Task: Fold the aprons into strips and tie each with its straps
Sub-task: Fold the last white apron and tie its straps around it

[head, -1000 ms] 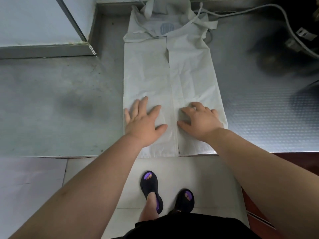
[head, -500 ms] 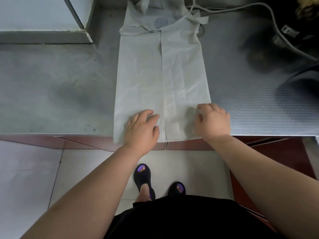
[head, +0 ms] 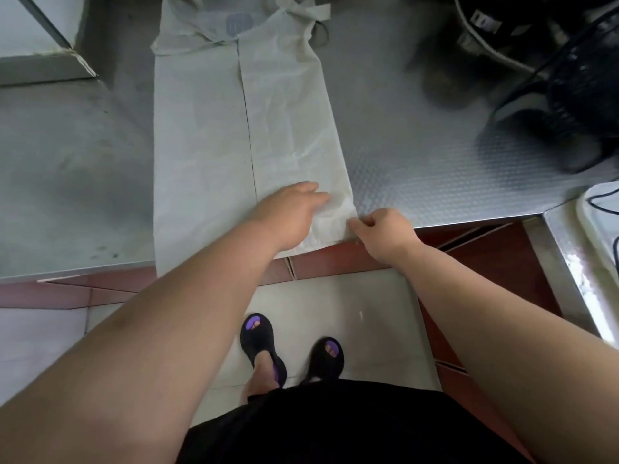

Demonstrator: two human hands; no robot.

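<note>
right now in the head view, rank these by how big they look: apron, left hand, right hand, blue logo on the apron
1. apron
2. left hand and right hand: about alike, not ranked
3. blue logo, though it lies farthest from the camera

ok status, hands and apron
Left hand flat on apron. Right hand pinching its near right corner. Straps bunched at far end. Black fan off right, apart.
</note>
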